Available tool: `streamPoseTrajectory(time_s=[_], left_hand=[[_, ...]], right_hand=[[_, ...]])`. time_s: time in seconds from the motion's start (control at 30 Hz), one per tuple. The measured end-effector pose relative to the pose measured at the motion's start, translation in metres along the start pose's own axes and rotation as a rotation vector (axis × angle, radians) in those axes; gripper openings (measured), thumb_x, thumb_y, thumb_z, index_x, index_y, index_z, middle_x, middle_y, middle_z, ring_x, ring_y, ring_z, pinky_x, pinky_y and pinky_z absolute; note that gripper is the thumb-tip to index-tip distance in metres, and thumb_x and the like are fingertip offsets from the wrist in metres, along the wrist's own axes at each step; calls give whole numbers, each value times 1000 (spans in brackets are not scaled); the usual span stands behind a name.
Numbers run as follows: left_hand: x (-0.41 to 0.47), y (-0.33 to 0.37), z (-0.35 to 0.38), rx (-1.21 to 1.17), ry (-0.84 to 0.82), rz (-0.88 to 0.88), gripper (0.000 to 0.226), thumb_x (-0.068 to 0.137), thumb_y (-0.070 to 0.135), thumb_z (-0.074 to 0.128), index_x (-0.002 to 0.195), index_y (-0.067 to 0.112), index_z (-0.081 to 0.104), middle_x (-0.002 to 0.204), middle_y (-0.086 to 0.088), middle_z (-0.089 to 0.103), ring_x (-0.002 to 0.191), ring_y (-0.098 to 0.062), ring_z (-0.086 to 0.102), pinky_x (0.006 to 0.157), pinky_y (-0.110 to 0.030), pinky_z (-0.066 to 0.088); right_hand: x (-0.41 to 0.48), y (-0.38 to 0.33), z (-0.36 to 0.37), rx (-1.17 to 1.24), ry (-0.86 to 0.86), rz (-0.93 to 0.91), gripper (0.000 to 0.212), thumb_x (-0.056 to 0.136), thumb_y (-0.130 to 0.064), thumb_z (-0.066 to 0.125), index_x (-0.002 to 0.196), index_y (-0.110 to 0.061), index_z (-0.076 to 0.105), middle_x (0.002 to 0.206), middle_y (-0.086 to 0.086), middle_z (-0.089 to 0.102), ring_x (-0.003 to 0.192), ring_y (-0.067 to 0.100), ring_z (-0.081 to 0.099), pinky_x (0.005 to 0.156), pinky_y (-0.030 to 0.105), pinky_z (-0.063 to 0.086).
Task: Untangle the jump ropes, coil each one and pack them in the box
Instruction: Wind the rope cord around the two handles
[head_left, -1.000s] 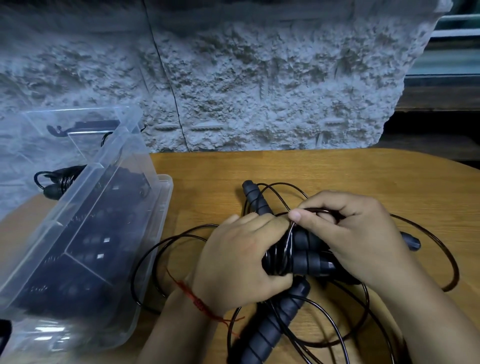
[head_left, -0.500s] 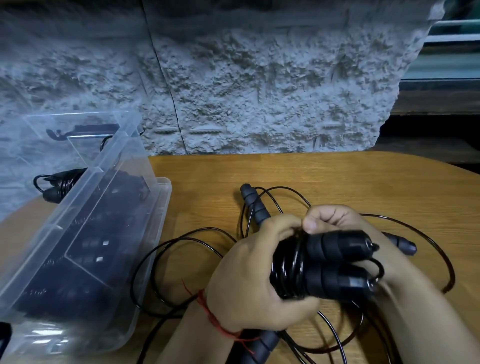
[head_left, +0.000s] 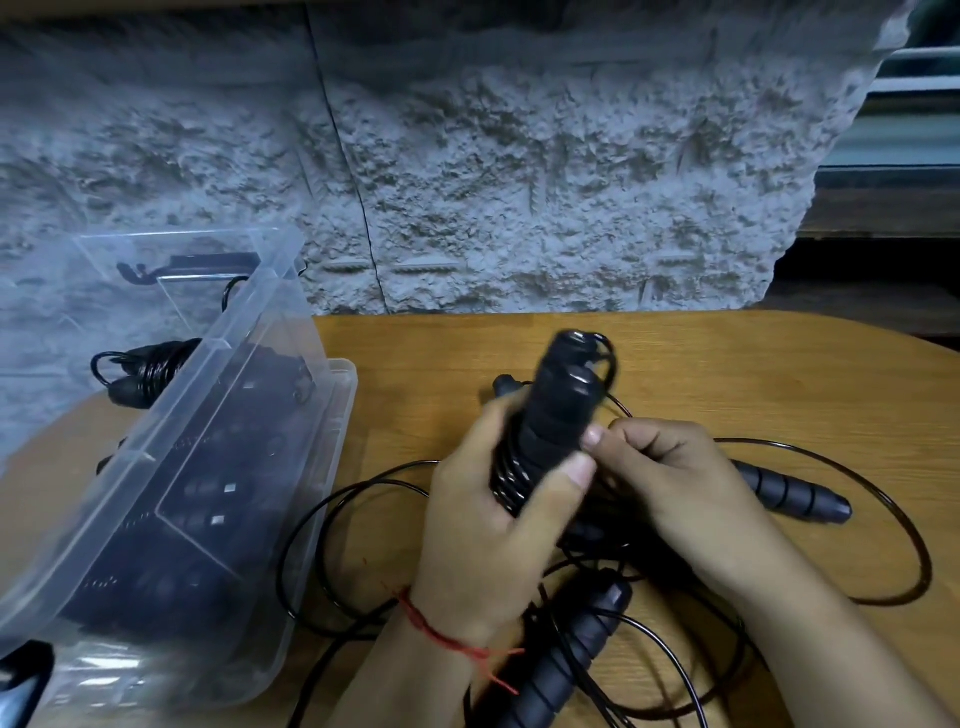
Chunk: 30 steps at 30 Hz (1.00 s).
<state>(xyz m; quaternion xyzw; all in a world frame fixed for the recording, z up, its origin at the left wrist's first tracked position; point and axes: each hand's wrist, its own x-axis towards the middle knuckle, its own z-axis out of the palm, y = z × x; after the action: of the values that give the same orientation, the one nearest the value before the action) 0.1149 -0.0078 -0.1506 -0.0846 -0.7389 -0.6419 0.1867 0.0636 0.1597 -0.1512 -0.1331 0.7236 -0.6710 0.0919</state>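
Observation:
My left hand (head_left: 498, 530) grips a coiled black jump rope (head_left: 561, 410), its two handles standing upright with the cord wound round their lower part. My right hand (head_left: 670, 478) is beside it, fingers curled, thumb and fingertips touching the bundle's right side. Under both hands a loose black jump rope cord (head_left: 332, 545) lies tangled on the wooden table (head_left: 727, 374), with one handle (head_left: 795, 493) at the right and another handle (head_left: 561, 660) near the front. The clear plastic box (head_left: 260, 467) stands at the left with dark coiled ropes inside.
A rough stone wall (head_left: 519, 182) rises right behind the table. Behind the box lies another coiled black rope (head_left: 140, 374). The box's clear lid (head_left: 156, 270) stands open against the wall. The table's rounded edge curves away at the far right.
The coiled bundle has turned from lying sideways, handle ends pointing right, to standing upright in my left hand. My right hand has slid from behind it to its right side.

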Motion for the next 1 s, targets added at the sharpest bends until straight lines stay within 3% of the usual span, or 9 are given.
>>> streamPoseTrajectory(time_s=[0.1, 0.2, 0.33, 0.43, 0.57, 0.67, 0.73, 0.87, 1.0], left_hand=[[7, 4, -3, -146, 134, -38, 26, 93, 42, 64, 105, 21, 71, 88, -12, 73, 74, -33, 69, 63, -46, 56], [11, 9, -9, -312, 232, -30, 38, 95, 40, 58, 106, 5, 67, 87, -22, 71, 66, -27, 66, 57, -31, 52], [13, 14, -14, -326, 311, -11, 48, 96, 43, 55, 108, -3, 64, 82, -24, 71, 66, -30, 66, 59, -33, 51], [20, 24, -20, -248, 319, 29, 36, 95, 42, 58, 111, 11, 67, 94, -18, 73, 74, -33, 69, 63, -36, 54], [29, 57, -25, -204, 281, 70, 32, 93, 40, 61, 115, 17, 66, 105, -16, 73, 79, -31, 73, 64, -36, 55], [29, 93, -30, -207, 288, 114, 34, 92, 40, 62, 116, 18, 65, 105, -15, 73, 80, -31, 74, 64, -32, 57], [28, 118, -34, -205, 292, 142, 33, 91, 41, 63, 118, 22, 66, 107, -9, 75, 82, -30, 74, 66, -31, 57], [24, 170, -44, -204, 309, 219, 21, 91, 44, 65, 110, 41, 72, 109, -4, 77, 88, -38, 72, 76, -51, 60], [9, 223, -51, -192, 288, 309, 24, 92, 44, 66, 116, 37, 69, 109, -3, 75, 90, -39, 71, 78, -58, 59]], right_hand=[[-4, -9, -7, 30, -78, 17, 59, 93, -49, 76, 73, 1, 53, 61, 4, 38, 53, 15, 36, 51, 27, 31], [-7, -12, -14, -13, -127, 6, 54, 92, -44, 77, 70, -3, 50, 58, 3, 37, 52, 14, 34, 50, 23, 30], [-3, -21, -11, -44, -105, -24, 42, 91, -34, 73, 74, 0, 56, 58, 7, 49, 49, 7, 43, 50, 13, 36], [9, -30, -3, -77, -3, -90, 33, 91, -35, 69, 82, -3, 68, 60, 3, 56, 54, 9, 51, 56, 15, 42], [28, -57, 1, 8, 133, -187, 19, 99, -20, 68, 98, -2, 75, 62, 4, 57, 55, 14, 54, 63, 20, 51], [27, -94, 7, 138, 157, -251, 18, 100, -19, 67, 99, -2, 75, 63, 4, 53, 56, 15, 52, 76, 38, 63], [19, -121, 10, 143, 162, -300, 25, 98, -26, 69, 101, -2, 75, 65, 2, 53, 57, 16, 52, 76, 44, 61], [-9, -178, 15, 107, 181, -399, 18, 99, -26, 69, 99, -9, 76, 65, 0, 54, 54, 15, 49, 66, 35, 59], [-41, -232, 20, 91, 233, -503, 15, 103, -23, 66, 102, -13, 78, 65, -3, 51, 57, 13, 46, 61, 27, 54]])
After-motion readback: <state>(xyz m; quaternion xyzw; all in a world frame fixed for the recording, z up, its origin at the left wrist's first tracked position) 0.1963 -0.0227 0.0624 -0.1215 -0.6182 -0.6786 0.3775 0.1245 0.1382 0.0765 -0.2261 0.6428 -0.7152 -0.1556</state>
